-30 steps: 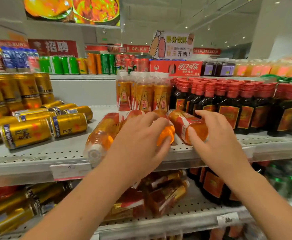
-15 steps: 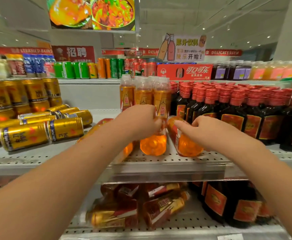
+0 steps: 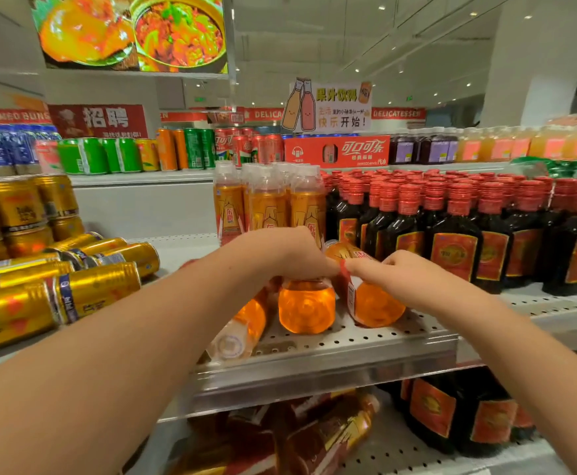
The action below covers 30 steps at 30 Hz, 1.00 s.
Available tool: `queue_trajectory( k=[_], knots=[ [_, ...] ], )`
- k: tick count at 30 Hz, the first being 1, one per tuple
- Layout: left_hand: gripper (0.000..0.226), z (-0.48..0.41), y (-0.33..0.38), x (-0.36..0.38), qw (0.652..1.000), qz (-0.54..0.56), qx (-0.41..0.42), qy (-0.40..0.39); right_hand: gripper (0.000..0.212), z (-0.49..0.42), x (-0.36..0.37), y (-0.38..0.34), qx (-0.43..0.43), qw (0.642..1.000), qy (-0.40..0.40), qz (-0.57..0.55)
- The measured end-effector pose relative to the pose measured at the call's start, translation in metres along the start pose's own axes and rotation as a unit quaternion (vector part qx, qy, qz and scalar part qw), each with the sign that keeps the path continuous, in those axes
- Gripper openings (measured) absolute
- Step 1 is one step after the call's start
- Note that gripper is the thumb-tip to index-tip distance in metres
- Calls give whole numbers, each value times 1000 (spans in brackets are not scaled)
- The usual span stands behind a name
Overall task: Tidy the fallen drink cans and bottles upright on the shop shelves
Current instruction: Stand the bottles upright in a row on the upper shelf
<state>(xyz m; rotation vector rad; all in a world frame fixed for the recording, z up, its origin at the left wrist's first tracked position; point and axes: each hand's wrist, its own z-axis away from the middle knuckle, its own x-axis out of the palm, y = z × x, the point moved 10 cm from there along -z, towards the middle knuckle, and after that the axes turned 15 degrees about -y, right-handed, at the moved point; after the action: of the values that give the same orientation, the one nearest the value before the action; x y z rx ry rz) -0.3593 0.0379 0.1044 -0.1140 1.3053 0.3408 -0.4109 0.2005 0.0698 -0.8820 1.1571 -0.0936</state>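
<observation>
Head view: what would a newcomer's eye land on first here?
Two hands meet at centre over the perforated metal shelf: the left hand grips one orange clear-plastic drink bottle, the right hand a second, tilted orange bottle beside it. A third orange bottle lies on its side just left of them, cap toward the camera. Far left, shiny gold metal cans lie toppled; right, dark bottles with red caps stand in rows.

We are in a shop: metal shelves [image 3: 321,366] carry rows of drink cans [image 3: 95,293] and bottles [image 3: 451,234] under promotional signs [image 3: 328,104].
</observation>
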Motion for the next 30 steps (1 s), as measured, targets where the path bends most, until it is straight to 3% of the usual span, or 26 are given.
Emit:
queue_trajectory(
  k=[7, 13, 19, 23, 30],
  knots=[
    [89, 10, -24, -9, 991, 108, 26, 80, 63, 17, -6, 9, -34, 995, 66, -73],
    [80, 28, -33, -22, 951, 217, 101, 198, 94, 17, 4, 0, -166, 961, 61, -214],
    [96, 38, -28, -24, 930, 211, 134, 268, 91, 18, 8, -16, -271, 952, 92, -113],
    [90, 29, -22, -22, 934, 231, 136, 236, 88, 17, 7, -14, -290, 947, 94, -102],
    [60, 8, -30, -11, 936, 335, 75, 83, 73, 20, 7, -4, -291, 946, 63, -125]
  ],
)
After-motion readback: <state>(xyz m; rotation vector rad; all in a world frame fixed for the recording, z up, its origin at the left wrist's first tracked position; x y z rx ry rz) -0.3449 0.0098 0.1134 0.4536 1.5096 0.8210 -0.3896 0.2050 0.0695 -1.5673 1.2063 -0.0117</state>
